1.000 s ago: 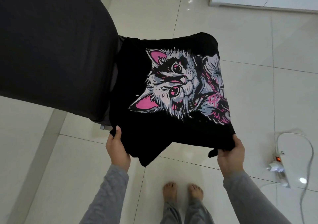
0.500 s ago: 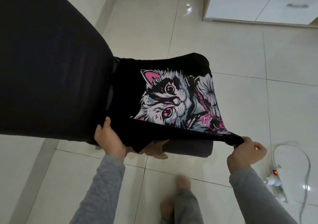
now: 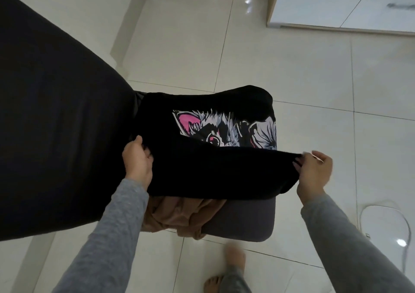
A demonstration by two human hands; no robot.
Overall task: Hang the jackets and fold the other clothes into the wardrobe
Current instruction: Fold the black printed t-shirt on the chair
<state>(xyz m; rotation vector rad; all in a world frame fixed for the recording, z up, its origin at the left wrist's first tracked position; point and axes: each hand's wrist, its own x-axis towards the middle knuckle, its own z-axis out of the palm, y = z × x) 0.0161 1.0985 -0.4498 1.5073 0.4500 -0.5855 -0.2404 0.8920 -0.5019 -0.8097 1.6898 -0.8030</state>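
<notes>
A black T-shirt [image 3: 208, 171] with a pink and grey cat print lies across a grey chair seat [image 3: 244, 220]. Its near edge is folded up over the lower part of the print, so only the cat's ear and one eye show. My left hand [image 3: 137, 157] grips the fold's left end. My right hand [image 3: 314, 171] pinches the fold's right end. A brown garment [image 3: 179, 216] lies bunched on the seat under the shirt, partly hidden by it.
The chair's black backrest [image 3: 54, 124] fills the left side. A white wardrobe [image 3: 350, 2] stands at the top right on the tiled floor. A white cable [image 3: 404, 225] lies on the floor at the right. My bare feet [image 3: 233, 256] are below the seat.
Both hands have carried the shirt's near edge up and over the cat print, making a fold. The camera has moved closer, and the brown garment under the shirt now shows.
</notes>
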